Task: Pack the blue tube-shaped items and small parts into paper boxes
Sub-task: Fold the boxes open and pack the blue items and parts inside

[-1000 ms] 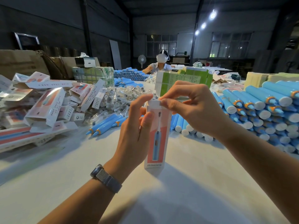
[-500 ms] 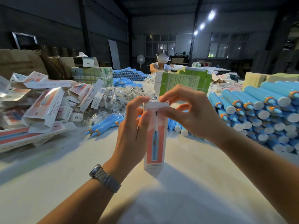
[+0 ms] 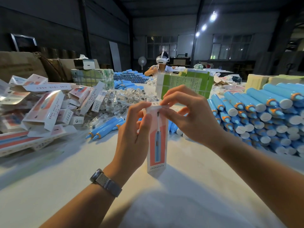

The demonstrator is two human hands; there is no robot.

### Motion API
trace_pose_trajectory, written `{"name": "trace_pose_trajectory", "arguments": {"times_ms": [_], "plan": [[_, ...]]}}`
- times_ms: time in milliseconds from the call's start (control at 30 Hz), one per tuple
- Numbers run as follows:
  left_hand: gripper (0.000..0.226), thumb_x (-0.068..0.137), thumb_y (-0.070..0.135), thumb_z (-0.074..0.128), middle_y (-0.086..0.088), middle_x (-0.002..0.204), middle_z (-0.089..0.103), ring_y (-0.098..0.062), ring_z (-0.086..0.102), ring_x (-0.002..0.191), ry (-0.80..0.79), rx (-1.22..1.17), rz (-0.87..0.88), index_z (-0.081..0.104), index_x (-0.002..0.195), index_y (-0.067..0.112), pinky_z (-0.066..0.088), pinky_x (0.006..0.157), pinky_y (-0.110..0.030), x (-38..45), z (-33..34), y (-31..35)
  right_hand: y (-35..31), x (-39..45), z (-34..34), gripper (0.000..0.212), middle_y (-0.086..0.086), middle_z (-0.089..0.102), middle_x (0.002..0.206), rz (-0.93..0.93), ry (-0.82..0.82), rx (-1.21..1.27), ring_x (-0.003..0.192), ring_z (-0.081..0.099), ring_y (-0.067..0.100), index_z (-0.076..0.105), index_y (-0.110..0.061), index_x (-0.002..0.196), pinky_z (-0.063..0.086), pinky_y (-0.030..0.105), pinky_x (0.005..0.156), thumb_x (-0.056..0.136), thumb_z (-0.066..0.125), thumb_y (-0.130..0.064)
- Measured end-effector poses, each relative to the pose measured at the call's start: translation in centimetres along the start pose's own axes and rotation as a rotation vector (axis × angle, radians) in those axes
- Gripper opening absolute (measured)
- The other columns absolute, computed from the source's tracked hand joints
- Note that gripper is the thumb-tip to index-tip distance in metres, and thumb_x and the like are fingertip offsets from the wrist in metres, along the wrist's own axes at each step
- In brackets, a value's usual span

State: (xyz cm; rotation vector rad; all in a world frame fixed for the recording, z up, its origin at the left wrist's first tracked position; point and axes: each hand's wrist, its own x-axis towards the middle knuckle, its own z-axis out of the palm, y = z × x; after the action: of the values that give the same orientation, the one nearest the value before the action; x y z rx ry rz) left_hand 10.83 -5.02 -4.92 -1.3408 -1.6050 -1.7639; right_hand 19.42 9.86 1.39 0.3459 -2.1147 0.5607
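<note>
Partly behind left hand [image 3: 131,137]: upright paper box [image 3: 157,145]

The paper box [image 3: 157,142] you hold is white with a salmon-red panel bearing a blue tube picture. Your stacked tubes [image 3: 256,112] are sky blue with orange collars and white end caps. The loose cartons [image 3: 44,111] show white sides with salmon-pink faces. The wrapped block [image 3: 185,83] is green and white with printed text. Your watch band [image 3: 107,183] is grey mesh. The table [image 3: 49,175] is off-white.
</note>
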Motion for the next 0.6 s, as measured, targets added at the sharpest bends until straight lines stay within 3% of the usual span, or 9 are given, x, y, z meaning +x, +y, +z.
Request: {"name": "trace_pose_trajectory", "arguments": {"times_ms": [67, 133, 200, 267, 367, 500, 600], "plan": [[0.032, 0.101, 0.036, 0.034, -0.003, 0.095, 0.064, -0.030, 0.062, 0.075, -0.015, 0.027, -0.012, 0.045, 0.122, 0.058, 0.053, 0.063, -0.055, -0.2, -0.1, -0.1, 0.4, -0.1, 0.3, 0.011, -0.005, 0.057, 0.100, 0.037, 0.026, -0.052, 0.082, 0.060, 0.012, 0.071, -0.016, 0.097, 0.051, 0.020, 0.057, 0.088, 0.074, -0.020], [0.038, 0.100, 0.031, 0.034, 0.007, 0.099, 0.063, -0.023, 0.064, 0.079, -0.020, 0.088, 0.012, 0.045, 0.129, 0.053, 0.055, 0.067, -0.050, -0.4, -0.1, -0.2, 0.7, -0.2, 0.6, 0.015, -0.011, 0.056, 0.097, 0.082, 0.041, -0.039, 0.080, 0.061, 0.010, 0.070, -0.018, 0.102, 0.048, 0.016, 0.058, 0.089, 0.072, -0.024], [0.038, 0.101, 0.031, 0.041, 0.015, 0.110, 0.065, -0.013, 0.069, 0.089, -0.029, 0.106, 0.015, 0.043, 0.136, 0.045, 0.059, 0.072, -0.042, -0.5, 0.0, -0.4, 0.9, -0.6, 1.0, 0.032, -0.014, 0.057, 0.100, 0.126, 0.009, -0.002, 0.083, 0.062, 0.007, 0.066, -0.018, 0.114, 0.050, 0.014, 0.064, 0.088, 0.071, -0.036], [0.040, 0.101, 0.030, 0.049, 0.010, 0.119, 0.067, -0.011, 0.070, 0.100, -0.021, 0.075, -0.027, 0.039, 0.139, 0.040, 0.061, 0.078, -0.043, -0.4, 0.1, -0.4, 1.1, -1.1, 1.6, 0.057, -0.017, 0.057, 0.106, 0.167, -0.033, 0.020, 0.086, 0.063, 0.006, 0.057, -0.019, 0.127, 0.054, 0.020, 0.068, 0.083, 0.067, -0.053], [0.042, 0.103, 0.024, 0.043, 0.006, 0.125, 0.065, -0.006, 0.068, 0.106, -0.049, 0.096, 0.001, 0.040, 0.141, 0.041, 0.061, 0.081, -0.035, -0.5, 0.0, -0.4, 1.1, -1.3, 1.9, 0.072, -0.020, 0.060, 0.106, 0.295, -0.044, 0.141, 0.086, 0.066, 0.006, 0.045, -0.030, 0.136, 0.057, 0.027, 0.070, 0.075, 0.065, -0.061], [0.045, 0.103, 0.025, 0.040, 0.012, 0.125, 0.064, 0.003, 0.063, 0.110, -0.070, 0.153, 0.022, 0.033, 0.145, 0.041, 0.058, 0.084, -0.023, -0.4, -0.1, -0.2, 1.2, -1.3, 1.8, 0.080, -0.010, 0.063, 0.111, 0.395, -0.010, 0.290, 0.091, 0.068, 0.014, 0.034, -0.035, 0.129, 0.059, 0.037, 0.076, 0.065, 0.078, -0.055], [0.047, 0.100, 0.026, 0.046, 0.037, 0.119, 0.057, 0.008, 0.061, 0.107, -0.055, 0.135, 0.017, 0.038, 0.142, 0.042, 0.052, 0.083, -0.013, -0.5, 0.2, -0.2, 0.9, -2.1, 2.5, 0.087, -0.005, 0.058, 0.126, 0.438, -0.085, 0.356, 0.098, 0.067, 0.019, 0.030, -0.033, 0.129, 0.059, 0.048, 0.079, 0.065, 0.088, -0.029]]}}
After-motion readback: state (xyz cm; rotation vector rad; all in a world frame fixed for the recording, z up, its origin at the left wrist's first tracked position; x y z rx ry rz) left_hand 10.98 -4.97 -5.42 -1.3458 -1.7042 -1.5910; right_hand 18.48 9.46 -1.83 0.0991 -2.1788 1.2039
